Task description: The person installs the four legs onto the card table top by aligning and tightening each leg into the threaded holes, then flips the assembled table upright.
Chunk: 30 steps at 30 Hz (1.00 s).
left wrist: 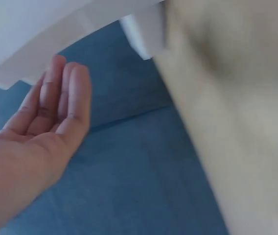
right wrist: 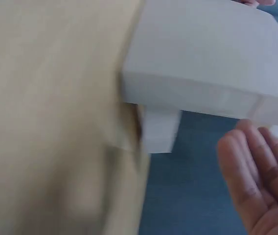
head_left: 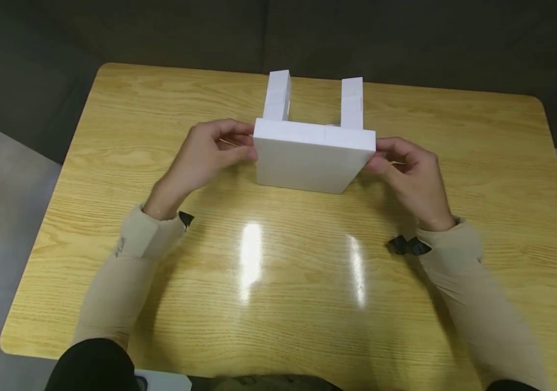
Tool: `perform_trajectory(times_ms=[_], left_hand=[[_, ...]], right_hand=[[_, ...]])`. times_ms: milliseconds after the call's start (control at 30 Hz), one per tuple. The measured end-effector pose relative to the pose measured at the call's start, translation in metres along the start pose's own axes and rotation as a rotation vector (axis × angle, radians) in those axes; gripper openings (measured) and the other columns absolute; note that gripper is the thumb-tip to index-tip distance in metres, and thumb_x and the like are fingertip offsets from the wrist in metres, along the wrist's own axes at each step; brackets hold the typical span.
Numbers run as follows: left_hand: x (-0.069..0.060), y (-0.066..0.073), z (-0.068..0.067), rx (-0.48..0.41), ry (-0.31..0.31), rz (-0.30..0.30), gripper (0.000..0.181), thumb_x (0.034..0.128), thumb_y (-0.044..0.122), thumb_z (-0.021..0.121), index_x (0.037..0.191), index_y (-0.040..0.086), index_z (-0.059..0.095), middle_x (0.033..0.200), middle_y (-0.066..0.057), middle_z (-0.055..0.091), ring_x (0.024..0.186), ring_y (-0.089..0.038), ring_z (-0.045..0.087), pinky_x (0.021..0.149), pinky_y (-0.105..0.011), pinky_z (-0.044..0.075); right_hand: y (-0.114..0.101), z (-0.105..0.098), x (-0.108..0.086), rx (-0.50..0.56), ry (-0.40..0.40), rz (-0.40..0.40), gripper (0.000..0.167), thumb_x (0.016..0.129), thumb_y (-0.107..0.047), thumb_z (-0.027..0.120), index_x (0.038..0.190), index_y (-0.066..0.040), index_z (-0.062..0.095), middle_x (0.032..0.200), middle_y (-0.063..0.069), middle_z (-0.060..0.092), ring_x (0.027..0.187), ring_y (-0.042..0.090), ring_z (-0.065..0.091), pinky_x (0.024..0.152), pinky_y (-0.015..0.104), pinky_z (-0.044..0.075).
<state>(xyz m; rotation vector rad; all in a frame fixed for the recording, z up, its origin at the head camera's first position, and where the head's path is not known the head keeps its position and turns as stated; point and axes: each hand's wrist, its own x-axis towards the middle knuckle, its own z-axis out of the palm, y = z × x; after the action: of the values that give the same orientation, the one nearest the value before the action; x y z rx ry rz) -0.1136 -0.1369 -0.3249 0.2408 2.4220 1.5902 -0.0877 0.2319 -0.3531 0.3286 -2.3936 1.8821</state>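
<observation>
A small white stool [head_left: 302,163] with a square slab seat stands tipped on edge near the table's far side. Two of its block legs [head_left: 352,103] show, pointing away from me. At the seat's left edge my left hand [head_left: 195,157] pinches it, thumb in front and fingers toward the back. My right hand [head_left: 417,176] grips the opposite edge in much the same way. From the left wrist, the palm and fingers lie close beneath the white slab [left wrist: 46,34]. In the right wrist view the fingertips [right wrist: 246,125] meet the underside of the seat's edge.
The wood-grain table [head_left: 298,293] has rounded corners, and two bright light reflections lie on it. Behind its far edge rises a dark partition [head_left: 405,43]. A pale object [head_left: 166,380] shows at the near edge, bottom left.
</observation>
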Motion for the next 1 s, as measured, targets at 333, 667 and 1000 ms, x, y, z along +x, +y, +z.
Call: perform_trajectory(times_ms=[333, 667, 1000], left_hand=[[-0.003, -0.031, 0.016, -0.029, -0.046, 0.032, 0.040, 0.0935, 0.011, 0.090, 0.129, -0.001, 0.075, 0.120, -0.011, 0.077, 0.107, -0.024, 0.072, 0.095, -0.039, 0.058], [0.002, -0.040, 0.022, 0.037, -0.066, 0.045, 0.034, 0.0967, 0.009, 0.086, 0.125, -0.005, 0.073, 0.120, -0.016, 0.075, 0.108, -0.028, 0.070, 0.098, -0.042, 0.057], [0.000, -0.045, 0.024, 0.036, -0.095, 0.087, 0.032, 0.0950, 0.008, 0.087, 0.121, -0.006, 0.074, 0.119, -0.017, 0.075, 0.108, -0.031, 0.072, 0.097, -0.042, 0.059]], right_hand=[[0.021, 0.011, -0.009, -0.132, -0.058, 0.019, 0.029, 0.090, 0.003, 0.089, 0.117, 0.006, 0.078, 0.103, 0.006, 0.077, 0.089, 0.016, 0.075, 0.080, 0.022, 0.061], [0.025, 0.013, -0.010, -0.190, -0.097, 0.021, 0.032, 0.091, 0.001, 0.089, 0.121, 0.003, 0.079, 0.106, 0.014, 0.077, 0.089, 0.013, 0.076, 0.081, 0.019, 0.060], [0.022, 0.011, -0.017, -0.232, -0.084, 0.013, 0.024, 0.091, 0.000, 0.089, 0.113, 0.003, 0.081, 0.104, 0.011, 0.078, 0.093, 0.014, 0.073, 0.087, 0.020, 0.059]])
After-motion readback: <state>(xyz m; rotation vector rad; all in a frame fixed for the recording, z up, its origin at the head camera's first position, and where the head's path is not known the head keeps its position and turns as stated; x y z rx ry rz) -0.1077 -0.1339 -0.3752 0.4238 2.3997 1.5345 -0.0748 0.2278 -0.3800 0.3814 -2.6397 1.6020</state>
